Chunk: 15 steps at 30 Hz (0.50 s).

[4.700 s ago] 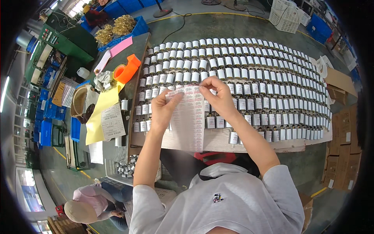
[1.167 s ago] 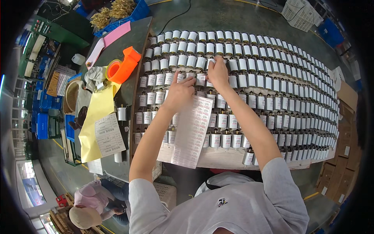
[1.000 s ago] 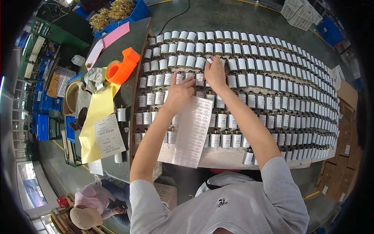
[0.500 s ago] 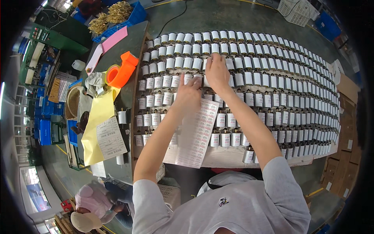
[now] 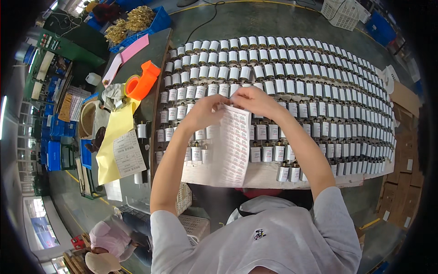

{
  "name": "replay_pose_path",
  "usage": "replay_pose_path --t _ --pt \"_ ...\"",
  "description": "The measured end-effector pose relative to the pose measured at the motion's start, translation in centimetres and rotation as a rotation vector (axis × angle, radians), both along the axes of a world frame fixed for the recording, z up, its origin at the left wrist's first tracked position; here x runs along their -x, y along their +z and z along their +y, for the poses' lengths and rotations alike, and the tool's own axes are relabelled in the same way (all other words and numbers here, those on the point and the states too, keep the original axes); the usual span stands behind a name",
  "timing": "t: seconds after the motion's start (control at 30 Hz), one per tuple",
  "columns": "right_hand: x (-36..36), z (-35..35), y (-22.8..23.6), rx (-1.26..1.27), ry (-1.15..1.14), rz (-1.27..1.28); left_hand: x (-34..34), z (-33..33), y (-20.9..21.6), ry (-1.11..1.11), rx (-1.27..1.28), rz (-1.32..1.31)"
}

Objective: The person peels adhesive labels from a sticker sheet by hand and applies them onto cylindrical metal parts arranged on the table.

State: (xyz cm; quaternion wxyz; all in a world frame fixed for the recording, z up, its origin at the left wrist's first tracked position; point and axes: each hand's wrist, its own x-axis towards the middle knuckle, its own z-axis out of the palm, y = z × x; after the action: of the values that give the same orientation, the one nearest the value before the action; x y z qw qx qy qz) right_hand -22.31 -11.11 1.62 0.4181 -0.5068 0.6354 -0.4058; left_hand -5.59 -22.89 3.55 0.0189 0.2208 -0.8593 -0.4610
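A long sheet of printed labels point(image 5: 236, 146) hangs from my left hand point(image 5: 206, 112), whose fingers are closed on its upper end. My right hand point(image 5: 256, 100) meets that upper edge with its fingertips pinched together; whatever is between them is too small to make out. Under and around both hands stand rows of small white-wrapped cylinders point(image 5: 268, 154) with metal ends. Printed labels show on many in the nearer rows, while those in the far rows point(image 5: 233, 56) look plain white. The sheet and my forearms hide part of the near rows.
At the left, a dark table point(image 5: 157, 59) bears an orange tape roll point(image 5: 133, 86), yellow paper point(image 5: 108, 157) and a printed form point(image 5: 129, 154). Beyond it is a blue crate point(image 5: 159, 18) of brass-coloured parts. A person point(image 5: 109, 237) bends at the lower left. Cartons point(image 5: 404, 182) stand at the right.
My right hand has drawn back from a cylinder in the farther rows to the label sheet's upper edge. My left hand has moved slightly nearer and left, bringing the sheet along.
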Motion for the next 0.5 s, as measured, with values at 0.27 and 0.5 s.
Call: replay_pose_path --t 0.27,0.5 --pt "-0.9 1.5 3.0 0.057 -0.009 0.270 -0.7 2.3 1.6 0.039 -0.031 -0.027" --pt "-1.2 1.9 1.5 0.275 -0.071 0.372 -1.0 1.7 -1.5 -0.032 -0.103 -0.095"
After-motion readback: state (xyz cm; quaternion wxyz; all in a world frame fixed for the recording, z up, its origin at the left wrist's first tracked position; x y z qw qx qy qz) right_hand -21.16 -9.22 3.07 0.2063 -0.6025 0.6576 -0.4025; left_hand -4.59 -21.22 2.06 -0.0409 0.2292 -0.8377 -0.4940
